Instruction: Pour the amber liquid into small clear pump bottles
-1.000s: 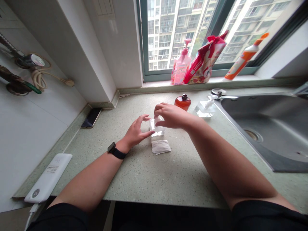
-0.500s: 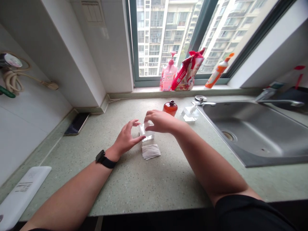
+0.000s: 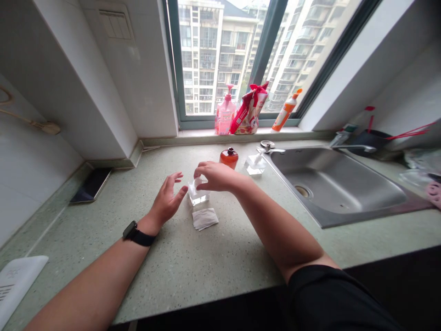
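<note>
On the counter, a clear square container (image 3: 199,197) stands before me. My right hand (image 3: 213,175) reaches over it from the right, thumb and fingers bent around a small translucent whitish piece (image 3: 197,182) at the container's top. The fingers partly hide that piece, so its kind is unclear. Just left of the container, my left hand (image 3: 167,198) is open, fingers apart and holding nothing. A folded white tissue (image 3: 205,218) lies in front of the container. Behind my right hand is an amber bottle (image 3: 229,157) without a cap.
To the right, a clear square container with a white pump (image 3: 255,165) stands near the steel sink (image 3: 344,184). A pink pump bottle (image 3: 225,115), a red bag (image 3: 248,110) and an orange bottle (image 3: 285,111) line the windowsill. A phone (image 3: 91,185) lies at left.
The view has turned right, showing more of the sink side. My left hand has drawn slightly away from the clear container. My right hand stays at its top.
</note>
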